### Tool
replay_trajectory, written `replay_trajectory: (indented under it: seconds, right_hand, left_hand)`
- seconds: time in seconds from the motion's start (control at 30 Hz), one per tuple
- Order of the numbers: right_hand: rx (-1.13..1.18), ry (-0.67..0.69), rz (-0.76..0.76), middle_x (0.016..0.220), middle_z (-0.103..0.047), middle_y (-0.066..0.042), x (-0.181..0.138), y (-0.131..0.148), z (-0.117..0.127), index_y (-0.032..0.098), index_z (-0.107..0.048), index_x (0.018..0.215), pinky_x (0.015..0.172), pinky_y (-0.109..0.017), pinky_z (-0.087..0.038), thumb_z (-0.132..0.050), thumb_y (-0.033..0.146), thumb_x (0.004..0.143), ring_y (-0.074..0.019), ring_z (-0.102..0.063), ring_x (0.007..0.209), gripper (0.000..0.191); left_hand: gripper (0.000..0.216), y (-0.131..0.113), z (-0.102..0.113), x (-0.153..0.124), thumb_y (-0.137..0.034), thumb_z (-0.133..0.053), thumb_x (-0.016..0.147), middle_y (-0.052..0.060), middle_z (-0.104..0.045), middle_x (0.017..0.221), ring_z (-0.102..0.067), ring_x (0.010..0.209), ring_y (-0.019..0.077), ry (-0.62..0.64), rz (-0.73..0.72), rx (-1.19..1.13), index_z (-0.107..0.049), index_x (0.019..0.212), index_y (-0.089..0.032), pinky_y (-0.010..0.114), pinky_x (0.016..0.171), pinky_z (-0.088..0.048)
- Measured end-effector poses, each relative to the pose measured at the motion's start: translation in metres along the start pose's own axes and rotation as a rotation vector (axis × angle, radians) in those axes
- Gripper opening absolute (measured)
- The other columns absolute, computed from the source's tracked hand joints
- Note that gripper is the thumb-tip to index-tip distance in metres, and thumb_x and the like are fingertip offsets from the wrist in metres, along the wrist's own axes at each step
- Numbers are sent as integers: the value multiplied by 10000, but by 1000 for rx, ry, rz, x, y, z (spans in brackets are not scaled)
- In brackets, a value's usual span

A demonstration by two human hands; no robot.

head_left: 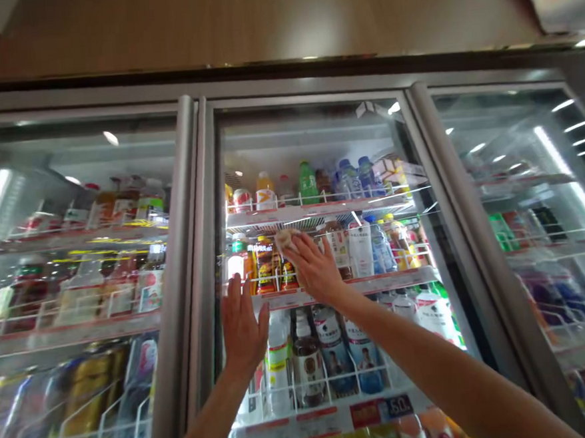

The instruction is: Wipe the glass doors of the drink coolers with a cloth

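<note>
My right hand presses a crumpled, pale cloth against the middle glass door of a drinks fridge, in front of the second shelf. Its fingers bend over the cloth. Lower and to the left, my left hand lies against the same glass with its fingers spread and nothing in it. Behind the pane stand dark bottles with orange labels and a green-capped bottle. My right hand hides part of the bottle row.
Upright metal door frames divide this door from the left glass door and the right glass door. A brown wooden panel runs above the fridge. Shelves of bottles, a green bottle among them, show through the glass.
</note>
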State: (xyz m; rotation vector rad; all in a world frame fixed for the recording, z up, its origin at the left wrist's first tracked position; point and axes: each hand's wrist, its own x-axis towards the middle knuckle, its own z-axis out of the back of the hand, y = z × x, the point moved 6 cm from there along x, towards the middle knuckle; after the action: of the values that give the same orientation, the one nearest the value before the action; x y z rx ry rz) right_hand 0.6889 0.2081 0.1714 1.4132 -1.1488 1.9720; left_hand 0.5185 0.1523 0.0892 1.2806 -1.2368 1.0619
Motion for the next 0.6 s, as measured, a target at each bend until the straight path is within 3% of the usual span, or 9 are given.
replay_trajectory:
  seconds: [0.07,0.13,0.2,0.27,0.37,0.43,0.47,0.57,0.6]
  right_hand:
    - [-87,-69,-38,1454,-364,-32,-28,-45,7,284,-413,1343,1099,-488,-82,-364,198,881,-197,-240,1367,473]
    - [-193,-207,-372,1423,-404,-90,-59,-103,19,228,-457,1319,1067,-505,-155,-330,205,890,-228,-294,1343,448]
    - [-260,-324,-655,1396,-425,-146,-88,-133,29,173,-477,1306,1018,-518,-231,-305,229,899,-268,-330,1322,445]
    - [-271,-342,-650,1398,-421,-150,-102,-123,28,174,-476,1310,1004,-501,-257,-294,229,902,-270,-331,1323,450]
    - [-191,-187,-241,1422,-411,-53,-104,-76,12,282,-466,1314,1064,-462,-198,-322,206,892,-210,-311,1341,453]
    - [-168,-163,-161,1409,-431,-39,-107,-76,11,297,-482,1299,1075,-465,-181,-332,212,889,-203,-328,1332,445]
    - [-188,-210,-254,1396,-445,-66,-110,-91,17,270,-496,1292,1059,-479,-203,-327,222,890,-219,-347,1320,438]
    - [-292,-408,-728,1354,-463,-184,-123,-149,37,149,-508,1284,971,-523,-289,-301,247,895,-294,-392,1280,452]
    - [-306,-429,-794,1352,-460,-196,-125,-157,39,134,-505,1285,957,-525,-301,-297,247,895,-303,-390,1279,456]
  left_hand:
    - [592,-3,-10,7,-355,-328,913,155,-284,1467,-201,1385,255,-6,-10,65,-124,1440,-182,489,1102,-225]
    - [617,-5,-17,10,-389,-305,915,163,-299,1458,-182,1388,268,-19,-23,119,-83,1446,-166,512,1105,-192]
    - [637,-7,-20,10,-414,-286,915,173,-294,1458,-163,1392,276,-31,-30,145,-53,1446,-151,525,1106,-169]
    - [640,-8,-20,9,-425,-271,916,178,-276,1464,-155,1394,275,-31,-24,147,-42,1445,-147,526,1106,-163]
    - [629,-7,-19,8,-429,-261,919,170,-265,1471,-158,1395,269,-17,-12,136,-45,1445,-163,524,1105,-164]
    - [625,-6,-19,8,-432,-264,919,163,-259,1475,-156,1395,266,-12,-5,132,-45,1446,-176,524,1104,-164]
    - [623,-5,-20,8,-428,-266,919,161,-254,1477,-154,1396,266,-8,-3,132,-41,1446,-182,526,1104,-163]
    - [620,-5,-21,8,-415,-266,922,157,-240,1483,-142,1398,267,-2,-10,136,-20,1445,-192,535,1102,-155]
    - [618,-5,-21,8,-411,-264,922,157,-242,1483,-140,1399,268,-4,-13,138,-15,1445,-193,538,1102,-154]
